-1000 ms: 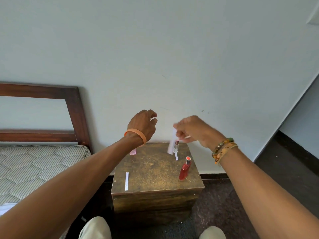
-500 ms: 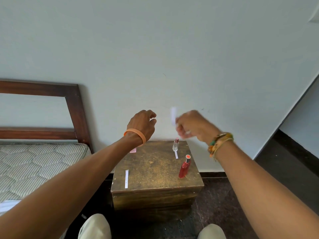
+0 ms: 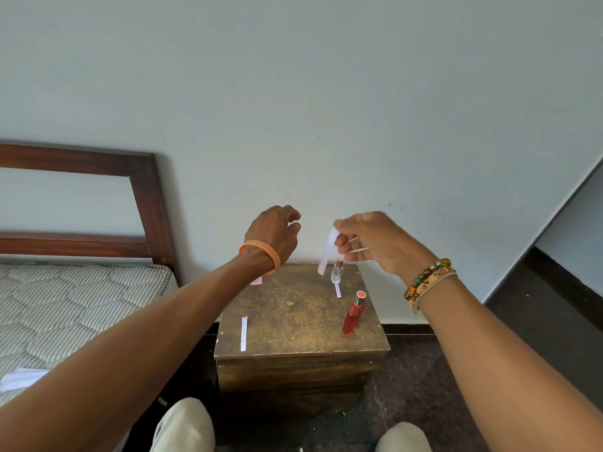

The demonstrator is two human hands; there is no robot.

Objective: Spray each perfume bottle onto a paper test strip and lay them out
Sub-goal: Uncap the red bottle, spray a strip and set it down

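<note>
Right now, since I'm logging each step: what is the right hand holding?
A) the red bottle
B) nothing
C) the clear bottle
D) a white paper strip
D: the right hand pinches a white paper strip that hangs down from its fingertips, while the clear bottle and the red bottle both stand on the wooden table.

Orange wristband point(image 3: 261, 246) left, beaded bracelets point(image 3: 427, 278) right, pale trousers point(image 3: 182, 425)
</note>
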